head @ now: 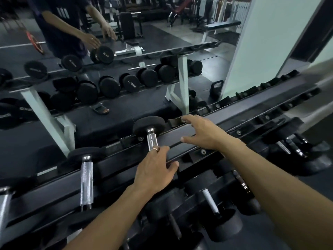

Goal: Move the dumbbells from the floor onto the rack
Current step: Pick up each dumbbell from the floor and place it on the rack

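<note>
A black dumbbell [151, 130] with a chrome handle lies across the top tier of the black rack [252, 112]. My left hand [155, 170] rests over the near end of that handle, a ring on one finger, fingers relaxed and spread on the rack's front rail. My right hand [201, 132] hovers just right of the dumbbell with straight, spread fingers over an empty saddle, holding nothing. A second dumbbell [86, 179] lies on the top tier to the left. More dumbbells [210, 201] sit on the lower tier below my arms.
A wall mirror [126, 69] behind the rack reflects the rack, its dumbbells and a person's hands. A kettlebell [217, 89] stands on the floor in the reflection. Empty saddles run along the top tier to the right. A white pillar [266, 42] stands at right.
</note>
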